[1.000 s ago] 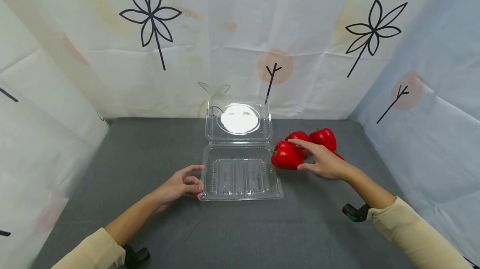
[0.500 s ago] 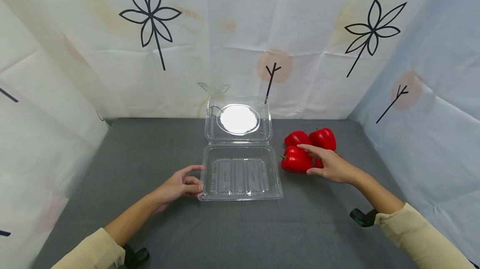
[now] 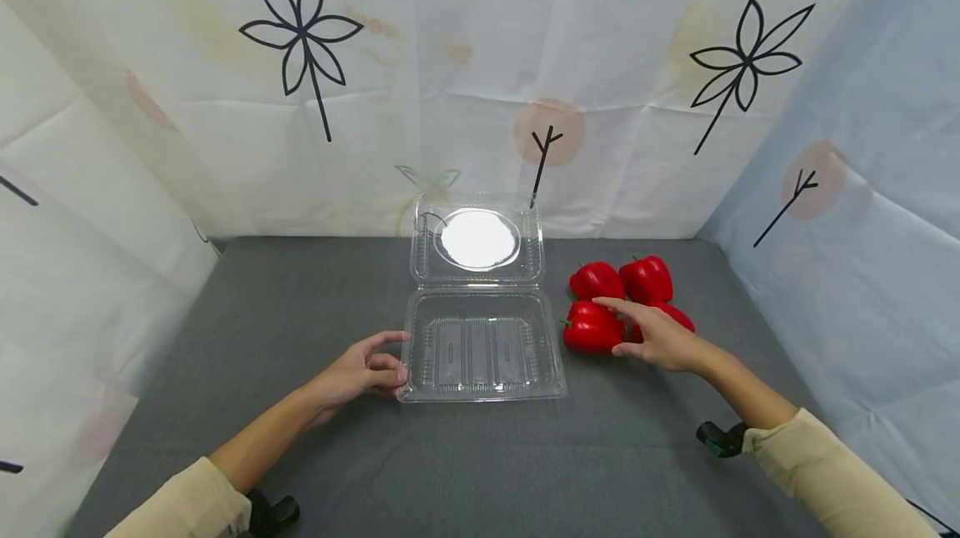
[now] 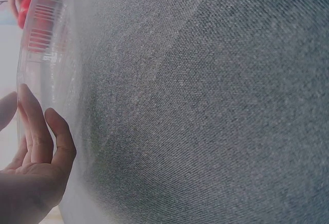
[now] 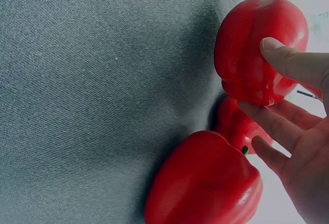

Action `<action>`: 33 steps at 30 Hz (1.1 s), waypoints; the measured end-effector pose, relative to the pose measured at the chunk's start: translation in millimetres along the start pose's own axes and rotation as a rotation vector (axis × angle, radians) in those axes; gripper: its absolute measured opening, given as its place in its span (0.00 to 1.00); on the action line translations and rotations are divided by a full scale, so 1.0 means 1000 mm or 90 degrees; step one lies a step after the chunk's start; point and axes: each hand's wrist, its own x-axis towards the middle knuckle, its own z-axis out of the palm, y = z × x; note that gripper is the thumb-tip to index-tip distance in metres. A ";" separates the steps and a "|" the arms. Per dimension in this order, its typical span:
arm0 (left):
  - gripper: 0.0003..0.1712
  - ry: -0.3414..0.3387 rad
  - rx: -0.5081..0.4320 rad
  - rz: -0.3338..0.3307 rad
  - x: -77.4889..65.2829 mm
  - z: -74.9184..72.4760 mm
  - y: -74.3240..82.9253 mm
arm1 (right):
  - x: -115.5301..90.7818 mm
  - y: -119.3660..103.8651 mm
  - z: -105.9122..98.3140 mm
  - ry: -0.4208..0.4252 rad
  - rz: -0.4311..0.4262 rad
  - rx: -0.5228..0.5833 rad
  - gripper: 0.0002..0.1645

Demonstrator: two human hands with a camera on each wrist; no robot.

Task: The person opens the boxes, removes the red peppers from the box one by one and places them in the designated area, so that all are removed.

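A clear plastic clamshell container (image 3: 480,388) stands open on the grey cloth, its lid (image 3: 423,259) tilted up at the back. My left hand (image 3: 367,367) pinches its left rim, thumb and fingers on either side of the edge in the left wrist view. Just right of the container, my right hand (image 3: 656,340) grips a red bell pepper (image 3: 590,330), stem toward the container. In the right wrist view the thumb (image 5: 280,54) presses one side of this pepper and fingers lie along the other.
Close around the right hand sit more red bell peppers: one behind on the left (image 3: 596,280), one behind on the right (image 3: 647,278) and one partly covered by the hand (image 3: 678,317). A patterned curtain (image 3: 480,88) closes off the back of the table.
My right hand has moved the bell pepper from over the container's right edge rightward, then down and nearer to me, beside the other peppers. The left hand and container have stayed put.
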 end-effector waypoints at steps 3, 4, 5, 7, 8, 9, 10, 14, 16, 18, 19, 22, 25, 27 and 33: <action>0.44 0.000 -0.001 0.001 0.000 0.000 -0.001 | 0.000 0.001 0.002 0.002 0.004 -0.003 0.47; 0.44 0.000 -0.001 0.002 0.000 0.000 -0.001 | -0.001 0.001 0.002 0.002 0.005 -0.004 0.47; 0.44 0.001 -0.001 0.002 0.000 0.000 -0.001 | -0.001 0.002 0.003 0.000 0.005 -0.009 0.46; 0.44 0.002 -0.002 0.002 -0.001 0.000 -0.001 | -0.001 0.003 0.005 -0.003 0.009 -0.021 0.46; 0.45 0.003 -0.002 0.003 -0.001 0.000 -0.001 | -0.001 0.003 0.006 -0.004 0.012 -0.029 0.46; 0.45 0.004 -0.001 0.003 -0.001 0.000 -0.001 | -0.001 0.003 0.006 -0.005 0.015 -0.038 0.46; 0.45 0.005 -0.001 0.003 -0.001 0.000 -0.001 | -0.001 0.003 0.007 -0.006 0.018 -0.048 0.47; 0.44 0.008 0.001 0.003 -0.002 0.000 0.000 | -0.001 0.001 0.007 -0.002 0.016 -0.082 0.47; 0.44 0.008 0.003 0.003 -0.002 0.000 0.000 | -0.001 0.001 0.007 -0.002 0.011 -0.096 0.47; 0.44 0.007 0.005 0.004 -0.002 0.000 0.001 | -0.001 0.001 0.007 -0.002 0.008 -0.110 0.47; 0.44 0.006 0.005 0.004 -0.002 0.000 0.001 | -0.001 0.001 0.008 -0.002 0.011 -0.118 0.47; 0.44 0.006 0.009 0.003 -0.002 0.000 0.002 | -0.002 0.001 0.008 -0.002 0.020 -0.133 0.47; 0.44 0.008 0.012 -0.001 -0.002 0.000 0.003 | -0.003 0.000 0.005 0.003 0.027 -0.132 0.47; 0.44 0.007 0.013 -0.004 -0.003 -0.001 0.004 | -0.003 -0.001 0.002 0.012 0.029 -0.126 0.47; 0.41 0.046 0.065 -0.005 -0.003 -0.010 0.013 | -0.001 -0.001 -0.013 0.084 0.013 -0.146 0.40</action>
